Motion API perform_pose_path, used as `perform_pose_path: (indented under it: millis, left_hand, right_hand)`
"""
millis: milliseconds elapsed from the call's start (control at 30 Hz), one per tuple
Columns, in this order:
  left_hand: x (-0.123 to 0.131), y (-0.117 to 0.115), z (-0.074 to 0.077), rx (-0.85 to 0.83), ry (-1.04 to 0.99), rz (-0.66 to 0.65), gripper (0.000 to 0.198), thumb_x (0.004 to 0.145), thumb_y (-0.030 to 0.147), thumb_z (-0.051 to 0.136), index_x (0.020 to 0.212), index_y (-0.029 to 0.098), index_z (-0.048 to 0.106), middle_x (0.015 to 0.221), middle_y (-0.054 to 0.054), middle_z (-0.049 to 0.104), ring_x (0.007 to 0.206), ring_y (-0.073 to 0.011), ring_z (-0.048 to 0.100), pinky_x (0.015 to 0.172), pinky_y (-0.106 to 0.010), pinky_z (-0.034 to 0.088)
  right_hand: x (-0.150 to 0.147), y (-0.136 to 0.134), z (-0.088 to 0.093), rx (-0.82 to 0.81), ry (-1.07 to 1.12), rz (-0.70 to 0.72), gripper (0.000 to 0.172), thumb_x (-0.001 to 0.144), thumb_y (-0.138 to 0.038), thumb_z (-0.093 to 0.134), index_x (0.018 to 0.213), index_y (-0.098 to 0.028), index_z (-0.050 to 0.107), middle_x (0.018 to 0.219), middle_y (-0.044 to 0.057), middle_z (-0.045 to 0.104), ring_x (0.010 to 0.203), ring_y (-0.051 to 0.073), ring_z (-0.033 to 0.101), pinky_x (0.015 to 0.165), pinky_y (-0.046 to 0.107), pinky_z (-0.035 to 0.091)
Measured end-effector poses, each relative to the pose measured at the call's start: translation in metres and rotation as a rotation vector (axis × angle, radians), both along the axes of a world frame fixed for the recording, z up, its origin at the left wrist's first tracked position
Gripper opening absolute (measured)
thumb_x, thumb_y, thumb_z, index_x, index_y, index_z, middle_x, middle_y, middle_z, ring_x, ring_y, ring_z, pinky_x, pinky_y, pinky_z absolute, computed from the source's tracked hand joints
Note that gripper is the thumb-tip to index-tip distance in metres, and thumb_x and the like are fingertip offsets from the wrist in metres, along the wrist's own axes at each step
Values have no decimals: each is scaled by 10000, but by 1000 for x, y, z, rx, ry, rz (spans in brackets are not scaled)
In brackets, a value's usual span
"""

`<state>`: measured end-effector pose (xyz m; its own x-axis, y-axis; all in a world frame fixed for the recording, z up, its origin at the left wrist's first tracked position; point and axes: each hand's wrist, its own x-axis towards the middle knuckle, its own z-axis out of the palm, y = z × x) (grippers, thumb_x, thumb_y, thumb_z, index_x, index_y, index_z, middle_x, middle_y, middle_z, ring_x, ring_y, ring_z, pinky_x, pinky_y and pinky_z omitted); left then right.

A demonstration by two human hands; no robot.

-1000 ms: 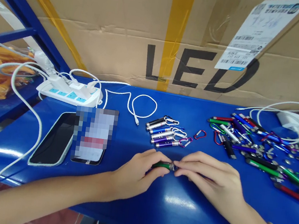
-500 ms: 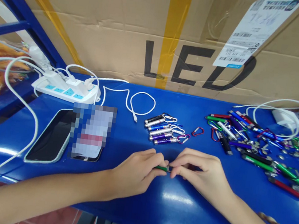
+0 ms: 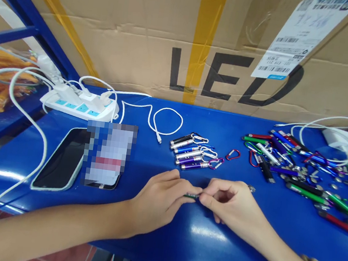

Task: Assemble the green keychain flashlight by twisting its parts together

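My left hand (image 3: 161, 201) is closed around a small green flashlight body (image 3: 190, 195), most of it hidden by the fingers. The thumb and forefinger of my right hand (image 3: 232, 200) pinch its right end; whether a smaller part sits between those fingertips I cannot make out. Both hands meet just above the blue table (image 3: 209, 255). Behind them lies a neat row of mini keychain flashlights (image 3: 190, 152) in black, silver, blue and purple, with carabiner clips attached. A loose red carabiner (image 3: 232, 155) rests to the right of that row.
A pile of flashlight parts (image 3: 304, 165) spreads over the right side. Two phones lie at left, one a dark-screened phone (image 3: 61, 158). Behind them are a white power strip (image 3: 81, 105) and white cables (image 3: 181, 123). A large cardboard box (image 3: 135, 35) backs the table.
My right hand has turned, its fingers curling more, and its fingertips now cover the flashlight's end. My left hand stays in nearly the same place. The view has shifted slightly.
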<state>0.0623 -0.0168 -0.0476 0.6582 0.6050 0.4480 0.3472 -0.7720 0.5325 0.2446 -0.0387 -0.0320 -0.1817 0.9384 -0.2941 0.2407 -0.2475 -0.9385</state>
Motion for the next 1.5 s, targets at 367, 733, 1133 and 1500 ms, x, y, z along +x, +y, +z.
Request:
perform_pose_path:
  millis: [367, 733, 1133, 1500]
  left_hand:
    - [1, 0, 5, -131, -6, 17, 157, 881, 175, 471, 998, 196, 573, 865, 42, 658, 697, -83, 496, 697, -194, 403]
    - [3, 3, 10, -538, -2, 91, 199, 898, 188, 416, 998, 223, 585, 830, 43, 623, 806, -65, 551, 760, -160, 395]
    - [4, 3, 15, -714, -37, 35, 191, 882, 229, 466, 1053, 241, 549, 893, 55, 642, 811, -52, 586, 762, -135, 405]
    - [2, 2, 11, -645, -2, -9, 202, 881, 276, 469, 1072, 244, 525, 1012, 33, 634, 931, -77, 599, 840, -151, 450]
  right_hand:
    - [-1, -1, 4, 80, -32, 18, 345, 730, -394, 611, 553, -132, 474, 441, -28, 452, 371, 44, 421, 359, 138, 315]
    - [10, 3, 0, 907, -312, 55, 137, 725, -133, 669, 857, -165, 672, 807, 30, 627, 625, 70, 580, 495, 149, 455]
    - [18, 2, 2, 1088, -409, 166, 171, 759, -64, 615, 884, -166, 672, 879, 23, 643, 743, 73, 613, 655, 152, 491]
    - [17, 3, 5, 841, -162, 202, 140, 723, -41, 633, 774, -155, 697, 767, 24, 635, 597, 55, 583, 545, 125, 499]
